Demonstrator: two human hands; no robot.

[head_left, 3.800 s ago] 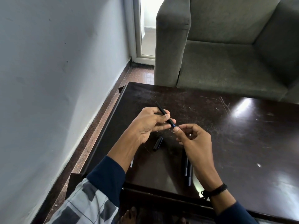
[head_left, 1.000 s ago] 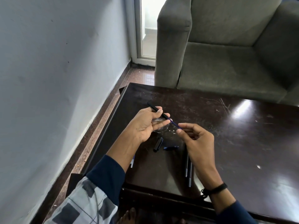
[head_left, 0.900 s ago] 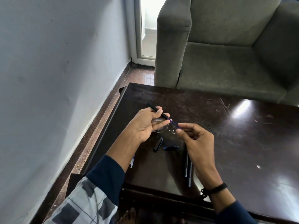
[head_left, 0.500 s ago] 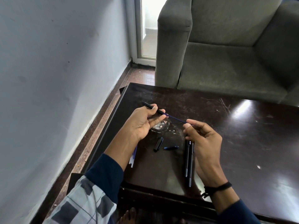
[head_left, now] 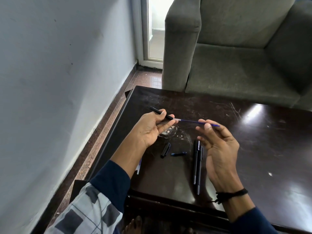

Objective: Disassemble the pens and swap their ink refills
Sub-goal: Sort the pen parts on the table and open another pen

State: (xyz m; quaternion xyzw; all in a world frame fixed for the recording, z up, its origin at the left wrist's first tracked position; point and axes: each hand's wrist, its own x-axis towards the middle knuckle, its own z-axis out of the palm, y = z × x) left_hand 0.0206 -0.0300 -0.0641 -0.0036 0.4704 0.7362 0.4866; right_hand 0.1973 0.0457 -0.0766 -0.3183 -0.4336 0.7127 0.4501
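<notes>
Since half a second ago the right hand has drawn farther to the right, and more of the blue ink refill now shows outside the black pen barrel.

The left hand, palm turned up, grips the barrel between thumb and curled fingers; the barrel is a slim matte cylinder, tilted up and away to the left. The right hand pinches the refill between thumb and forefinger near its right end, the remaining fingers loosely spread. The refill is a thin straight tube, held above the bench between the two hands. Its pale left end meets the barrel mouth; whether it has fully cleared cannot be told.

On the bench, a dark glossy top marked with scratches and scuffs, lie:
- a short black cap, below the left hand;
- a small blue piece, just right of the cap;
- two black pens, side by side and touching, beside the right palm;
- a whitish refill, partly hidden under the left forearm.

A black band circles the right wrist. A grey fabric armchair stands beyond the bench.
</notes>
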